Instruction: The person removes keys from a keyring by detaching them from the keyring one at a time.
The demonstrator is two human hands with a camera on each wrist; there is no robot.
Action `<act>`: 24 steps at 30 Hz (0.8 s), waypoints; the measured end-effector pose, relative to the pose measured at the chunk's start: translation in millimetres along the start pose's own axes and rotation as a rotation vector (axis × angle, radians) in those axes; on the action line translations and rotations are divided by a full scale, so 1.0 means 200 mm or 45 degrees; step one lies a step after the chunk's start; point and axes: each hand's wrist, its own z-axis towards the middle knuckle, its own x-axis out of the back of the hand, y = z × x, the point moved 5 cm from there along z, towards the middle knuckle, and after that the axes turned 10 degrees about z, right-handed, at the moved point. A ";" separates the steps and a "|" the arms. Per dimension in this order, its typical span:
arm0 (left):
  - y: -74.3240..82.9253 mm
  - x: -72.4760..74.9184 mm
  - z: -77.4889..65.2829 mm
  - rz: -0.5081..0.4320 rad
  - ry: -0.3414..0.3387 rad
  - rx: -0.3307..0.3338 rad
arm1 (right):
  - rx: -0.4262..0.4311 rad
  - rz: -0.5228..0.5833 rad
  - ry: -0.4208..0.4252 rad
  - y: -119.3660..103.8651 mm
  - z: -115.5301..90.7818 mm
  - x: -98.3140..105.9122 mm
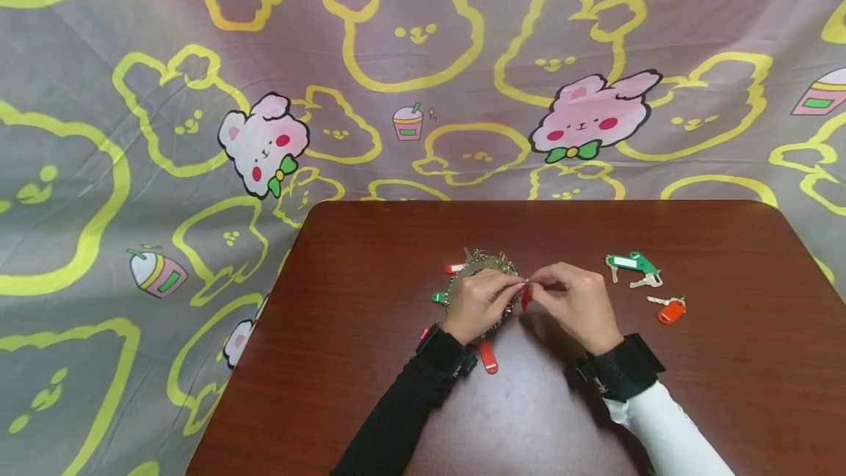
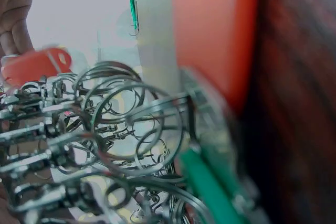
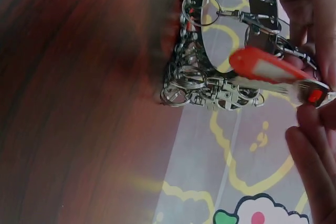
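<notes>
In the head view both hands meet over the table at a round metal key holder [image 1: 463, 278], set all around with small snap clips and split rings. My left hand [image 1: 481, 303] lies over its right side, gripping it, with thumb and index finger pinching at its edge. My right hand [image 1: 576, 305] pinches a key with a red tag [image 1: 526, 297] by its ring end, fingertips right at the left ones. In the right wrist view the key's blade [image 3: 265, 85] lies along the red tag [image 3: 270, 66], beside the holder's clips [image 3: 252, 23].
Two keys with green tags [image 1: 634, 264] lie to the right on the brown table [image 1: 370, 314]. Nearer is a key with an orange tag [image 1: 671, 312]. Red tags [image 1: 487, 357] and a green tag [image 1: 438, 297] stick out around the holder. A patterned cloth [image 1: 410, 42] hangs behind.
</notes>
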 end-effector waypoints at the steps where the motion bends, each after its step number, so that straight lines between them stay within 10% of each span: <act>1: 0.00 0.00 0.00 0.007 -0.002 -0.002 | -0.019 -0.014 -0.011 0.01 0.00 -0.01; 24: 0.04 0.01 0.00 0.061 -0.046 -0.070 | -0.065 -0.037 -0.126 0.00 0.00 -0.01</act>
